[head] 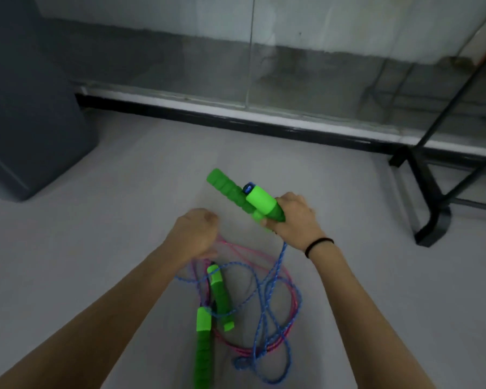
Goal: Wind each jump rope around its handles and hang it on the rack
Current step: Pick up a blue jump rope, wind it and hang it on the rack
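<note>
My right hand (293,220) grips two green handles (242,196) held together, pointing up and to the left. A blue rope (278,262) hangs from them down to the floor. My left hand (197,233) is closed, level with the right hand and left of it, above a pink rope (236,248); whether it pinches a strand is unclear. Two more green handles (211,310) lie on the floor below, amid tangled loops of blue and pink rope (289,313).
A black metal rack frame (429,192) stands at the right, its foot on the grey floor. A dark grey cabinet (26,108) fills the left. A glass wall with a black base rail (236,119) runs across behind.
</note>
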The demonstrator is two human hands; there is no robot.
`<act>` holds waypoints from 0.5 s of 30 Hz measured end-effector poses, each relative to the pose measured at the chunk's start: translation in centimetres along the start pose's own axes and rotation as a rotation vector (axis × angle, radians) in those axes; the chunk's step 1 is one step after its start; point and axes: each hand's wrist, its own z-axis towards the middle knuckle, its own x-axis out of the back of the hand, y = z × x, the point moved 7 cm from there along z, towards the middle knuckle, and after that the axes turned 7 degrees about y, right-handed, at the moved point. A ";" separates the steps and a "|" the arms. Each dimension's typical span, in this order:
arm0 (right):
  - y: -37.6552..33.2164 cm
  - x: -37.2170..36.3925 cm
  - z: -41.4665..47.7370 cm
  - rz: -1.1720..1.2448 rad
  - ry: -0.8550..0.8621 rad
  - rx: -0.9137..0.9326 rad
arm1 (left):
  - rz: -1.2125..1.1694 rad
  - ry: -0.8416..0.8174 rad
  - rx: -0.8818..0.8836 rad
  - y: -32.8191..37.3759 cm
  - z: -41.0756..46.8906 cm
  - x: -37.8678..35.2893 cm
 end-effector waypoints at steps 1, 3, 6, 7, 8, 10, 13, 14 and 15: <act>-0.7 1.9 0.0 0.012 -0.022 0.021 | -0.211 -0.015 0.079 0.7 -0.1 0.5; -2.4 6.1 0.3 0.085 -0.022 0.071 | -0.575 -0.153 0.276 3.0 -0.5 1.4; -5.7 13.3 1.2 0.120 0.034 0.170 | -0.822 -0.467 0.404 8.9 -2.8 3.5; -7.1 16.1 1.5 0.113 0.049 0.210 | -0.885 -0.553 0.445 11.1 -4.2 4.6; -8.7 18.9 1.8 0.107 0.057 0.256 | -0.963 -0.652 0.469 13.9 -5.7 6.0; -11.9 24.7 2.5 0.086 0.067 0.324 | -1.137 -0.828 0.518 19.6 -8.1 9.5; -16.4 34.4 3.7 0.112 0.137 0.329 | -1.297 -1.053 0.524 28.0 -12.0 15.4; -17.7 37.7 4.1 0.166 0.159 0.297 | -1.298 -1.063 0.473 30.5 -12.9 17.4; -18.8 40.8 4.4 0.243 0.179 0.232 | -1.264 -1.018 0.390 32.7 -13.5 19.4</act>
